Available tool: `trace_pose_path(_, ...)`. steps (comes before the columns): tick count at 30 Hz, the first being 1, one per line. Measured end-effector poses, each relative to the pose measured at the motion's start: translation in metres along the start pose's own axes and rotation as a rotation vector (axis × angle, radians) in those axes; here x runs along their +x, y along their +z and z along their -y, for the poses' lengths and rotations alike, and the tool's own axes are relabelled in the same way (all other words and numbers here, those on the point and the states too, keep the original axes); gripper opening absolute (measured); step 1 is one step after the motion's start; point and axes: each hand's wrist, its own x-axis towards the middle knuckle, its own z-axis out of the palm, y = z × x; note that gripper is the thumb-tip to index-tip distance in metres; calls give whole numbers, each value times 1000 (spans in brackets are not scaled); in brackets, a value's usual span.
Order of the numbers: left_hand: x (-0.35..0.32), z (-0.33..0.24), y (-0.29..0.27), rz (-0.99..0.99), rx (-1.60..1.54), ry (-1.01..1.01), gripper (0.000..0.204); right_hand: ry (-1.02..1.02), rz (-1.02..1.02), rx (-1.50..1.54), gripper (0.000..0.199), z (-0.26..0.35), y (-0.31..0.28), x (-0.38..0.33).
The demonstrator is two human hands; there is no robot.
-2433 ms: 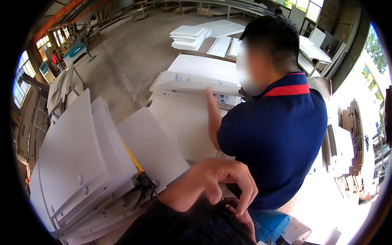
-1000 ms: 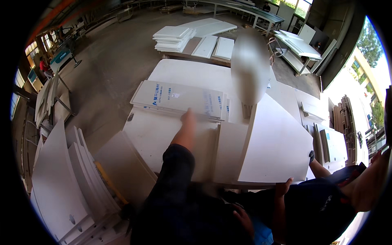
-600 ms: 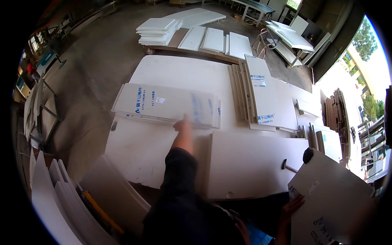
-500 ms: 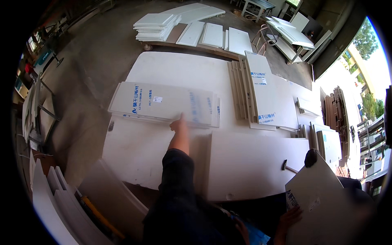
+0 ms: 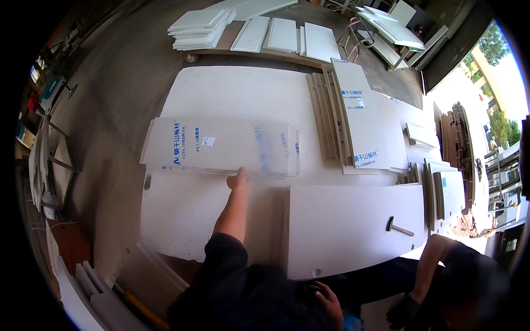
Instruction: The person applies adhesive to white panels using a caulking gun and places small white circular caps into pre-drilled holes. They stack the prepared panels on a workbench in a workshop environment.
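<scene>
Your dark sleeve hides most of your right hand (image 5: pixel 330 302), low in the picture by the near edge of a white board (image 5: pixel 353 229), so you cannot tell how far it is open. The stack of white panels (image 5: pixel 221 146) lies flat on the worktop (image 5: pixel 232 91), straight ahead of your outstretched left arm. Your left hand (image 5: pixel 238 179) rests on the stack's near edge with the fingers close together, touching it rather than gripping.

Left arm extended forward, forearm bare, left hand (image 5: pixel 238 179) at full reach, fingers flat. Right hand (image 5: pixel 329 300) held low near the torso, fingers loosely curled.
</scene>
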Motion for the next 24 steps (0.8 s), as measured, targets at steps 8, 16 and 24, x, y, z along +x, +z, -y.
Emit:
trace_pose_path(8, -8, -15, -20, 34, 133, -41, 68, -157, 107, -376, 61, 153, 34, 124)
trace_pose_path(16, -15, -23, -27, 107, 83, -71, 50, -305, -94, -415, 89, 183, 92, 382)
trace_pose_path(24, -6, -28, -28, 82, 51, -68, 27, -59, -200, -768, 95, 185, 133, 472)
